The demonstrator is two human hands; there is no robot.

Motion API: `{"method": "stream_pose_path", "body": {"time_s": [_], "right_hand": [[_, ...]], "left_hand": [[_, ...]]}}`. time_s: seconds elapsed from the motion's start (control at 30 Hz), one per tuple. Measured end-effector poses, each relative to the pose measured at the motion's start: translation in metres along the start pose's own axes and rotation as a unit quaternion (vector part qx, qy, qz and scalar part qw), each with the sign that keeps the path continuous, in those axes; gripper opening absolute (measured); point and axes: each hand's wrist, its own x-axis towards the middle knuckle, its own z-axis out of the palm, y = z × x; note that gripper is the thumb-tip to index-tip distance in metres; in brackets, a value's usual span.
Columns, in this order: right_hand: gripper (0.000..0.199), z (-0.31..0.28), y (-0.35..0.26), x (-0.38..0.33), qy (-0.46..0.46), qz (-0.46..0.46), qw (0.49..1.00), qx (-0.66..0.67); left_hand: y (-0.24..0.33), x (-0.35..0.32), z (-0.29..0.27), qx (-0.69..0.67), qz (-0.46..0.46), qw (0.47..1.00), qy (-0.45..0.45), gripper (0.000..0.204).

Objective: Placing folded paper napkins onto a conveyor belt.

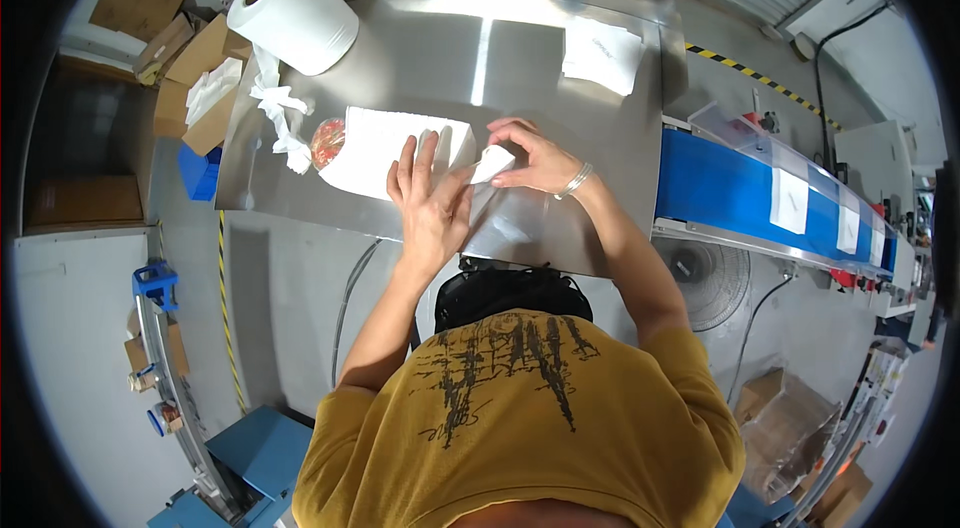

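Observation:
A white, flat paper-like pack lies on the steel table in front of me. At its left end a reddish, shiny thing sticks out from beside or under it; its kind is unclear. My left hand rests on the pack with its fingers spread, and its thumb side reaches the small white folded piece at the pack's right end. Thumb and fingers of my right hand, a bracelet at its wrist, pinch that piece from the right.
A big white roll stands at the table's back left, above crumpled white strips. White sheets lie at the back right. A blue conveyor belt carrying white pieces adjoins the right edge. Cardboard boxes stand on the left.

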Motion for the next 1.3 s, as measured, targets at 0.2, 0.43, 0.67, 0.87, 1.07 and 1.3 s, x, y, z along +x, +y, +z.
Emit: {"method": "stream_pose_path", "body": {"time_s": [0.2,0.43,0.67,0.87,1.07,1.3], "right_hand": [[0.051,0.0,0.01,-0.005,-0.014,-0.012,0.999,-0.027],[0.037,-0.051,0.185,-0.168,0.347,0.013,0.935,0.077],[0.057,-0.176,0.085,-0.226,0.361,0.487,0.673,-0.424],[0.061,-0.091,0.015,-0.105,0.283,0.046,0.862,-0.418],[0.062,-0.001,-0.01,0.007,0.019,-0.007,0.999,-0.045],[0.038,-0.016,0.096,-0.083,0.271,0.219,0.935,0.069]], "left_hand": [[-0.007,0.001,0.003,0.023,0.03,0.999,-0.014,0.025],[-0.011,0.005,0.011,0.053,-0.054,0.996,0.038,0.034],[-0.023,-0.005,0.013,0.084,-0.024,0.996,0.035,0.038],[-0.024,-0.01,0.01,0.088,0.014,0.995,0.042,0.034],[-0.018,-0.003,-0.002,0.071,0.048,0.996,-0.011,0.027],[-0.034,0.0,0.002,0.037,-0.064,0.995,0.06,0.033]]}}
